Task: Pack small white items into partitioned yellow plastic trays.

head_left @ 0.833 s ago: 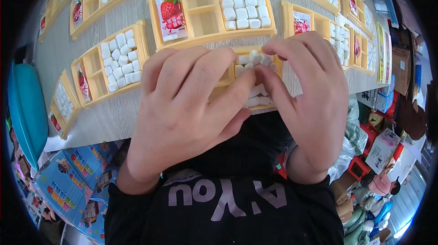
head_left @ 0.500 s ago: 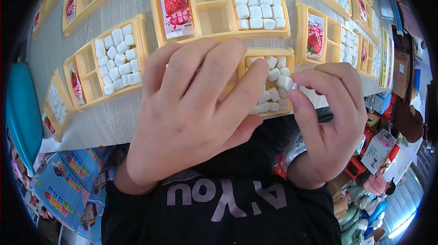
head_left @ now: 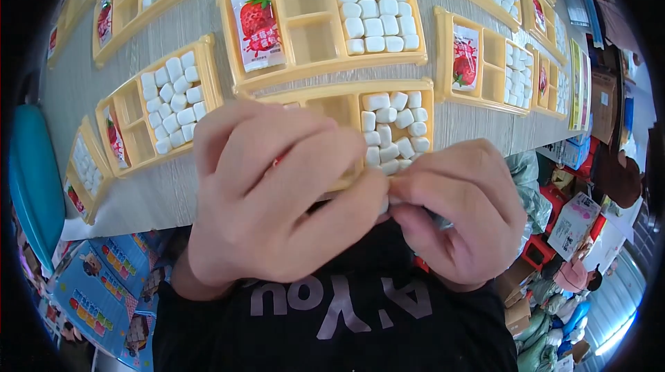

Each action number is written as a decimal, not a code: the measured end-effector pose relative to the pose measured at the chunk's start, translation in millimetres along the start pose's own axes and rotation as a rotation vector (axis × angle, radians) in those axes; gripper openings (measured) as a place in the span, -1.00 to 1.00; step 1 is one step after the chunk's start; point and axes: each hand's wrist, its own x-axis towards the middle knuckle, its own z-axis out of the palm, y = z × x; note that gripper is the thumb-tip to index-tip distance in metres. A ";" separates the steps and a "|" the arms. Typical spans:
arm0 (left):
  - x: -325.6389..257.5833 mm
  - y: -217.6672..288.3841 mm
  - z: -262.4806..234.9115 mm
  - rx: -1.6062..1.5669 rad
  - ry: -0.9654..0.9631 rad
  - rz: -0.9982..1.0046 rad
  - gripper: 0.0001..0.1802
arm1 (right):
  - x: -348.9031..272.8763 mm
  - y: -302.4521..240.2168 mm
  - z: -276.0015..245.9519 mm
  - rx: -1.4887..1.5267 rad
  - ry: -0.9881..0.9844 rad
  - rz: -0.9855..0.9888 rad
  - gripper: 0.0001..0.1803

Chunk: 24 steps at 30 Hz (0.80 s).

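My left hand [head_left: 280,195] and my right hand [head_left: 460,213] meet fingertip to fingertip just off the near edge of the table. Both are closed in a pinch. Between the tips peeks a small pale bit of a marshmallow [head_left: 384,204], mostly hidden by the fingers. Right behind them is the nearest cream plastic tray [head_left: 398,86], partly covered by my left hand. Its right compartment holds several white marshmallows [head_left: 404,118], loosely laid with small gaps. The tray's left part is largely hidden.
Beyond lies a similar tray [head_left: 225,32] with a red strawberry sachet [head_left: 258,29] and rows of marshmallows. More such trays stand at left [head_left: 210,60] and right [head_left: 443,46]. A teal stool or tub [head_left: 34,178] is far left, blue printed cartons [head_left: 97,289] below it.
My right hand has left the near tray's marshmallows and come down and left toward my body. My left hand has drawn back slightly to meet it, uncovering more of the tray.
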 end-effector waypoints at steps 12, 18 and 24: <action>-1.7 0.1 -1.1 -0.024 -0.059 0.032 -0.79 | -11.7 8.2 4.2 0.154 -0.040 0.025 -0.68; -1.0 1.0 -5.2 -0.023 -0.053 0.029 -0.76 | -12.5 14.9 4.8 0.241 -0.011 -0.035 -0.68; 0.7 -1.9 -3.7 -0.046 -0.082 0.020 -0.75 | -15.3 20.7 -4.4 0.220 0.045 0.038 -0.67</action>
